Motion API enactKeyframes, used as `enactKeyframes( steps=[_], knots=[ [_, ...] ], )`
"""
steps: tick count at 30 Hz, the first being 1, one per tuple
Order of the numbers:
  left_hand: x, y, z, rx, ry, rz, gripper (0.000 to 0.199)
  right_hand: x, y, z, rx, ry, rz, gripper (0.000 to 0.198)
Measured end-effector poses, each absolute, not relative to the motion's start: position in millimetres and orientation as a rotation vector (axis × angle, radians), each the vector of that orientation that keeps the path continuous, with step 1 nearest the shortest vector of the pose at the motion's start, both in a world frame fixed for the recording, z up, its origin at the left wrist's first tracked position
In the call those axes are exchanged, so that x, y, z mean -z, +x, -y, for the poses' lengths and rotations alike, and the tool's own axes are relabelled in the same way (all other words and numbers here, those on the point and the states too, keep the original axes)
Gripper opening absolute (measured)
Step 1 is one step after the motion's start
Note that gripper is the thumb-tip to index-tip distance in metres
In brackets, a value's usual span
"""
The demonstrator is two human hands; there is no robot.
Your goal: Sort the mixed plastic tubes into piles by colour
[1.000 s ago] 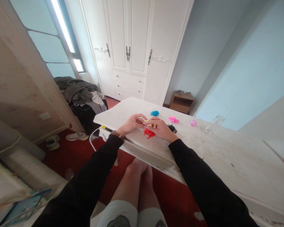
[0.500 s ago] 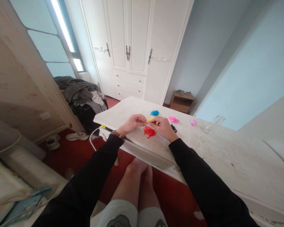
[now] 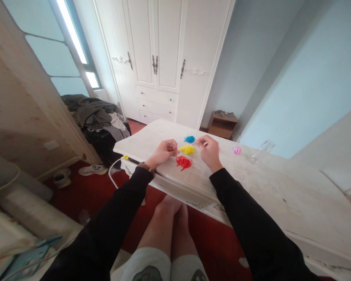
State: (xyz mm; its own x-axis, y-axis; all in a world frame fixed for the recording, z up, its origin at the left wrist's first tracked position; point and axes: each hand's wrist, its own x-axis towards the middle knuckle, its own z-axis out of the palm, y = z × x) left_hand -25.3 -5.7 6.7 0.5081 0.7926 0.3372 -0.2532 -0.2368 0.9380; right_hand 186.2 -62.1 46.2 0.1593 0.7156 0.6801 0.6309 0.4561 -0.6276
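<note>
My left hand (image 3: 164, 151) is closed in a pinch over the table, holding one end of a thin pale string (image 3: 191, 144). A yellow strip-like piece (image 3: 182, 147) lies along this string close to my left fingertips. My right hand (image 3: 208, 150) pinches the other end, and the string runs taut between both hands. Below my left fingers is a pile of small thin red pieces (image 3: 183, 162). A yellow pile (image 3: 189, 150) sits under the string, and a blue pile (image 3: 190, 139) lies behind it. My right hand mostly hides a pink pile.
To the right on the white table (image 3: 260, 191) stand a round pink thing (image 3: 236, 150) and a clear glass (image 3: 261, 151). A white cable (image 3: 112, 171) hangs at the left table edge. Beyond are a wardrobe (image 3: 169, 47), a clothes heap (image 3: 96, 113) and a small wooden cabinet (image 3: 222, 125).
My right hand has moved up and right, away from my left, drawing the string out straight. The yellow pile now shows; the black pile and most of the pink one have become hidden.
</note>
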Motion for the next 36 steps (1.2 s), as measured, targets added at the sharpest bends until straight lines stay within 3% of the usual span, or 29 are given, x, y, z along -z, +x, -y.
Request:
enactKeyframes(
  steps=[5,17,26,31,36],
  knots=[
    [-8.1,-27.2,8.6,-1.028,1.515,-0.525,0.036,-38.9,179.9,62.2,-0.165,-1.141,1.801,0.014],
    [-7.8,-26.7,8.0,-1.132,1.528,-0.572,0.027,-24.4,311.5,34.3,-0.082,-1.605,1.196,0.02],
    [-8.5,-54.6,-14.0,-1.792,1.5,-1.066,0.013,-5.0,316.1,27.9,-0.07,-1.782,1.229,0.019],
    [-2.8,-77.6,-22.1,-1.37,1.956,-1.587,0.019,-0.8,319.8,24.5,-0.01,-1.832,1.223,0.019],
    [2.2,-72.8,-19.1,-1.051,2.331,-1.532,0.036,1.5,320.9,23.1,0.019,-1.833,1.237,0.018]
  ],
)
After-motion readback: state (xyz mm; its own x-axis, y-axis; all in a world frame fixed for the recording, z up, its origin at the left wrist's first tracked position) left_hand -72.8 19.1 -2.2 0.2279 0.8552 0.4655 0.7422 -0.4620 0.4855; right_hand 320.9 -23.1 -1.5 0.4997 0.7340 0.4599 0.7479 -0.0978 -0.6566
